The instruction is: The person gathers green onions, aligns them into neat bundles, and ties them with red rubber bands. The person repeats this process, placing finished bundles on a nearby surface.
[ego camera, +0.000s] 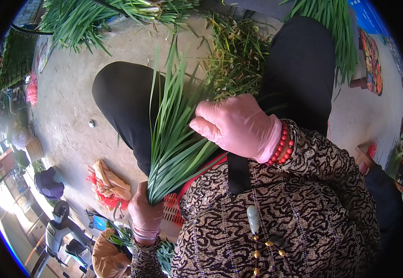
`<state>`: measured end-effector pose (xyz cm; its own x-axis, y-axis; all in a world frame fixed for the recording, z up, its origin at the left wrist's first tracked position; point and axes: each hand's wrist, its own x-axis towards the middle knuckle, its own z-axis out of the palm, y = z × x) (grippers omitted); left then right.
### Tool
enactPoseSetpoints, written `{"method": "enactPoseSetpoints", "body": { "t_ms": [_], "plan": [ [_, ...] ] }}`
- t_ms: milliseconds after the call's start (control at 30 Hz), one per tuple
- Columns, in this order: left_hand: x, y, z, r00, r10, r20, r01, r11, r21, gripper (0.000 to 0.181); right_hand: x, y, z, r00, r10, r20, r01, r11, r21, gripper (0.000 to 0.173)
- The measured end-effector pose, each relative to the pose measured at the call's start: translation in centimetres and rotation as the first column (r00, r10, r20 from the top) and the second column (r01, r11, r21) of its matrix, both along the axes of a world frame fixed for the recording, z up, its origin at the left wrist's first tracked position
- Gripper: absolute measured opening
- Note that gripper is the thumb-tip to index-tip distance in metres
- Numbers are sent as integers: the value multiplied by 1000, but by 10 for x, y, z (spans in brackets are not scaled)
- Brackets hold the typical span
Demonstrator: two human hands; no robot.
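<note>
My left hand, in a thin pink glove, is closed around the gathered end of a bunch of long flat green leaves that look like garlic chives. The leaves fan upward from it across my lap and left thigh. My right hand, gloved too, is curled over the right side of the bunch, thumb against the bent fingers. Whether leaves are pinched inside it is hidden. Beyond, between my knees, a heap of yellowed and green leaf waste lies on the concrete floor.
A large pile of chives lies at the upper left; another bunch hangs beside my right knee. Right of it stands a low stool with a patterned top. Crumpled tan cloth lies left, near a red slotted basket and a scooter.
</note>
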<state>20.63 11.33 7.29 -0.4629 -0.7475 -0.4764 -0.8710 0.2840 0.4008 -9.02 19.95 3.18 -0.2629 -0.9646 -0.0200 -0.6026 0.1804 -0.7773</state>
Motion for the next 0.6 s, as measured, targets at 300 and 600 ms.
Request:
{"method": "enactPoseSetpoints", "body": {
  "t_ms": [300,600],
  "plan": [
    [-5,2,3,1000,-14,-11,14,1000,-22,24,1,-6,-10,997,-26,-74,22,998,-56,27],
    [-6,0,3,1000,-10,-8,10,1000,-14,29,1,-8,-9,998,-17,-67,8,991,-137,29]
  ]
}}
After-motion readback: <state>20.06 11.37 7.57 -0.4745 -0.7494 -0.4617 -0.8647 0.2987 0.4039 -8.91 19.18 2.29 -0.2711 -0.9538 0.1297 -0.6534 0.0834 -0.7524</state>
